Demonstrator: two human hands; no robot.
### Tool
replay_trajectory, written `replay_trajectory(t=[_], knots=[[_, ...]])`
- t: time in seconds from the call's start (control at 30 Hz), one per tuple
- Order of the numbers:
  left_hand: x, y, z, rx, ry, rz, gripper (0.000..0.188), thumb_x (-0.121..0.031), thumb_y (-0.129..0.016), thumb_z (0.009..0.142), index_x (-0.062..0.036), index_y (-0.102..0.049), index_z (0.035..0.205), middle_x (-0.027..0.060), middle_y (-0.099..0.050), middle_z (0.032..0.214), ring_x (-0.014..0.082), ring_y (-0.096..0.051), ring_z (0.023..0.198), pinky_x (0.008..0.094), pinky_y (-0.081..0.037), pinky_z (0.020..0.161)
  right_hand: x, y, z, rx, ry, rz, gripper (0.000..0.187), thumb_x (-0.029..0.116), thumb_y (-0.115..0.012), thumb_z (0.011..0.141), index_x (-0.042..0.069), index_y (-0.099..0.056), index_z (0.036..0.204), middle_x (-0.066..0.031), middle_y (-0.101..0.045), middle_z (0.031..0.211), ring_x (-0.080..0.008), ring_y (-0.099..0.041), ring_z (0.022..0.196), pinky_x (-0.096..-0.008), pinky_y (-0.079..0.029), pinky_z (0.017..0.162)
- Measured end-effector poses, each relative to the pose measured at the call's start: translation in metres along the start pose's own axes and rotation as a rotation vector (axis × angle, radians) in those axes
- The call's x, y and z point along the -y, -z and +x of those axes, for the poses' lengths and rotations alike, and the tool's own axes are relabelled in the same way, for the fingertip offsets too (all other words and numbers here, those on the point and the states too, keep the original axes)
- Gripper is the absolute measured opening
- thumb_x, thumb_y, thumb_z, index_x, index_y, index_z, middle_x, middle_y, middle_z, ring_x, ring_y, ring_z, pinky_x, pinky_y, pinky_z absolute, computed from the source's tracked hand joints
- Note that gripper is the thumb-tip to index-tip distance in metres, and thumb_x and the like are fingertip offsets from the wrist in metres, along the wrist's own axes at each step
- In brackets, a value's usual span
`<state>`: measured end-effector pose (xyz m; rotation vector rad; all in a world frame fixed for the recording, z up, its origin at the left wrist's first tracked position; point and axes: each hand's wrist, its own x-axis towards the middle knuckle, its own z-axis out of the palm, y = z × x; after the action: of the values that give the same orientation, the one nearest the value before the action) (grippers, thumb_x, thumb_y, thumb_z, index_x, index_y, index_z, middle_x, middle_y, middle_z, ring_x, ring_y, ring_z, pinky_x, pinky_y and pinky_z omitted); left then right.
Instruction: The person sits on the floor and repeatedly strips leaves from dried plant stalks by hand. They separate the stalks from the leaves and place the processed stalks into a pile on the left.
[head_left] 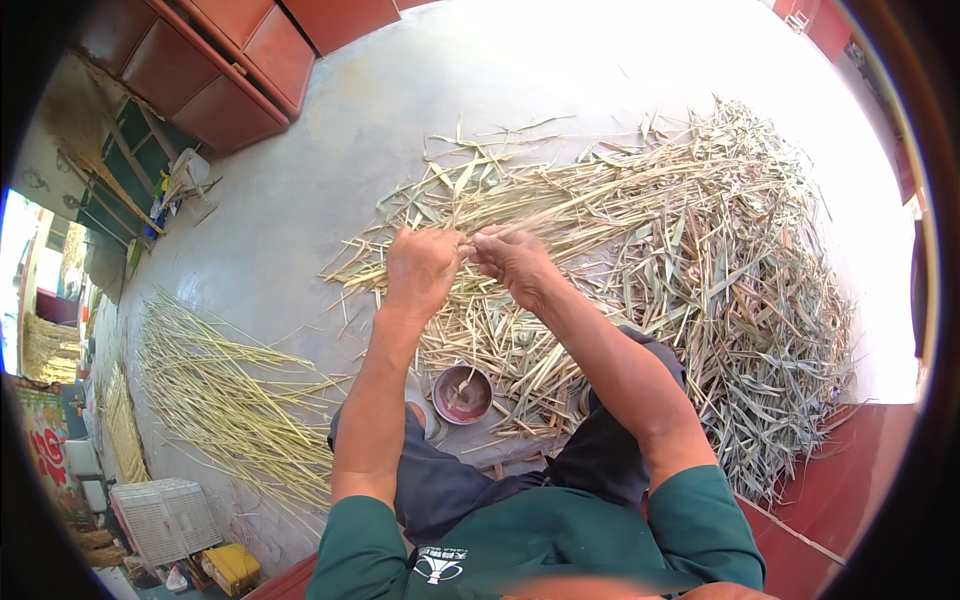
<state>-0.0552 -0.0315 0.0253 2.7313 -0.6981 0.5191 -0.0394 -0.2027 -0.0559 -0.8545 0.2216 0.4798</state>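
Hands, two, bare, raised together above the near-left part of a floor heap, fingertips near one another. Left hand (pixel 420 268): curled into a fist, back uppermost; contents hidden, so whether a stalk lies inside cannot be told. Right hand (pixel 515 262): narrow pinch, thumb against fingers, on pale stalks (pixel 545 220) that show blurred at its far side; their number cannot be told.

Heap of dry stalks and leaves (pixel 740 290): large, loose, straw-coloured to grey-green, spread beneath the hands and away to the right; longer stalks in its far part lie roughly crosswise, leaves thickest at right.

Bowl (pixel 449 407): round, dark reddish-brown inside, on the floor between the feet, below the hands in view; one small pale-ended implement (pixel 466 380) standing aslant in it.

Bundle of yellow-green stalks (pixel 225 390): long, thin, loosely fanned on the floor at left, well apart from the hands.

Floor (pixel 370 110): smooth, grey, brightly lit at the far right.

Clothing: green short-sleeved shirt (pixel 560 525); dark trousers (pixel 450 490).

Surroundings: red panelled doors (pixel 270 55), far left; white wire rack (pixel 165 520), lower left; yellow object (pixel 232 568), beside the rack, kind unclear.
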Motion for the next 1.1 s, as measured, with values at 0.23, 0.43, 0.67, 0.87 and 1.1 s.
replay_trajectory(t=[0.23, 0.43, 0.67, 0.87, 1.1], knots=[[0.059, 0.05, -0.019, 0.017, 0.264, -0.013, 0.014, -0.02, -0.077, 0.078, -0.0085, -0.069, 0.08, 0.0077, -0.069, 0.074, 0.0287, -0.062, 0.071, 0.0408, -0.04, 0.073, 0.068, 0.056, 0.015, -0.243, 0.178, 0.07, 0.015, 0.014, -0.064, 0.099, 0.002, -0.059, 0.107, -0.0079, -0.072, 0.098, -0.013, -0.069, 0.081, -0.0215, -0.059, 0.067], [0.058, 0.041, -0.022, -0.004, 0.193, -0.134, 0.018, -0.024, -0.078, 0.079, -0.0092, -0.074, 0.088, 0.0087, -0.069, 0.073, 0.0291, -0.063, 0.074, 0.0402, -0.04, 0.075, 0.072, 0.048, 0.005, -0.233, 0.192, -0.027, 0.016, 0.014, -0.067, 0.098, 0.005, -0.063, 0.11, -0.0081, -0.073, 0.102, -0.0142, -0.07, 0.086, -0.0225, -0.059, 0.07], [0.055, 0.013, -0.016, 0.032, 0.375, -0.412, 0.019, -0.024, -0.08, 0.079, -0.0077, -0.076, 0.088, 0.0089, -0.074, 0.081, 0.0237, -0.069, 0.074, 0.0383, -0.05, 0.078, 0.048, 0.03, 0.0, -0.16, 0.211, 0.012, 0.017, 0.011, -0.067, 0.097, 0.006, -0.064, 0.113, -0.0095, -0.073, 0.107, -0.0177, -0.071, 0.09, -0.0248, -0.06, 0.075], [0.068, 0.002, -0.02, 0.042, 0.685, -0.812, 0.012, -0.006, -0.081, 0.082, -0.0028, -0.073, 0.09, 0.0031, -0.072, 0.083, 0.0101, -0.066, 0.078, 0.0265, -0.054, 0.073, 0.045, 0.029, -0.007, -0.024, 0.348, 0.006, 0.018, 0.008, -0.066, 0.097, 0.005, -0.064, 0.114, -0.0122, -0.072, 0.107, -0.019, -0.071, 0.097, -0.0286, -0.061, 0.083], [0.09, 0.02, -0.015, -0.334, 0.58, -0.558, 0.031, -0.02, -0.079, 0.085, -0.0046, -0.068, 0.109, 0.0047, -0.072, 0.094, 0.0172, -0.065, 0.089, 0.0337, -0.049, 0.08, 0.036, 0.029, -0.014, -0.066, 0.278, -0.094, 0.022, 0.016, -0.071, 0.095, 0.004, -0.065, 0.113, -0.0098, -0.073, 0.107, -0.0154, -0.07, 0.089, -0.0253, -0.06, 0.079]])
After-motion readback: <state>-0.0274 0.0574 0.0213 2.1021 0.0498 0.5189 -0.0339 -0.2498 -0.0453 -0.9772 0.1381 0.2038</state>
